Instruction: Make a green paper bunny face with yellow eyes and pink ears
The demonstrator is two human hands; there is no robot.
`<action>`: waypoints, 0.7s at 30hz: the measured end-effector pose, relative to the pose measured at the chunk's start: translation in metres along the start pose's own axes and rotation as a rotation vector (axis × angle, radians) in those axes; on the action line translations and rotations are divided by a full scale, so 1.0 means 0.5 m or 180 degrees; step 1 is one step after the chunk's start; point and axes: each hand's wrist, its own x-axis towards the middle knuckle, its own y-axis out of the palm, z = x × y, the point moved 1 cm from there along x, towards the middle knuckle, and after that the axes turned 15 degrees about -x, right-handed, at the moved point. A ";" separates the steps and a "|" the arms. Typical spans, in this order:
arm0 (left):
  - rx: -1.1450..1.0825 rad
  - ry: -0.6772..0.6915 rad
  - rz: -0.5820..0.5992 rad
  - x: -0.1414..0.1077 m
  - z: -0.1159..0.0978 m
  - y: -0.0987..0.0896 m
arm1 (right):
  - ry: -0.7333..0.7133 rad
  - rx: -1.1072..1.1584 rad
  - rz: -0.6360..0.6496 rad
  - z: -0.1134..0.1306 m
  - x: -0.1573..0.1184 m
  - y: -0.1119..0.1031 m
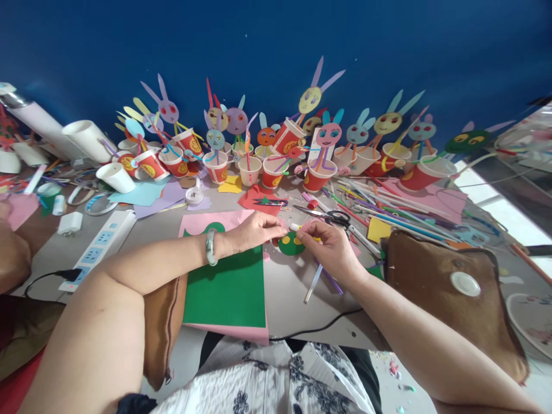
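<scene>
My left hand (259, 231) is closed, its thumb and fingertips pressed together at a small piece too tiny to make out. Close on its right, my right hand (328, 248) pinches a small white and yellow item (295, 227), perhaps a glue tube or marker. Beneath the fingertips lies a green paper oval (291, 246) with yellow circles on it. A large green sheet (226, 287) rests on pink paper (254, 334) under and below my left forearm. Black-handled scissors (337, 218) lie just behind my right hand.
Paper cups (317, 175) with paper rabbit figures line the back. Pipe cleaners and straws (414, 221) spread to the right, beside a brown bag (431, 287). At left are a power strip (101, 247) and another person's arm (12, 253). A black cable (319, 330) crosses the front.
</scene>
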 end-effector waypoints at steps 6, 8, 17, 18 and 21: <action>0.0122 0.0230 0.0030 0.008 0.016 -0.006 | 0.0035 0.0193 0.0077 -0.001 0.000 0.003; 0.0170 0.0243 0.0004 0.008 0.018 -0.008 | 0.0044 0.0293 0.0140 -0.002 0.001 0.005; 0.0258 0.0312 0.0073 0.010 0.016 -0.013 | 0.0096 0.0241 0.0238 0.002 0.000 0.002; 0.0231 0.0289 0.0072 0.010 0.017 -0.013 | 0.0092 0.0244 0.0242 -0.001 0.001 0.004; 0.0166 0.0229 0.0090 0.010 0.023 -0.011 | 0.0029 0.0268 0.0259 -0.007 0.002 0.008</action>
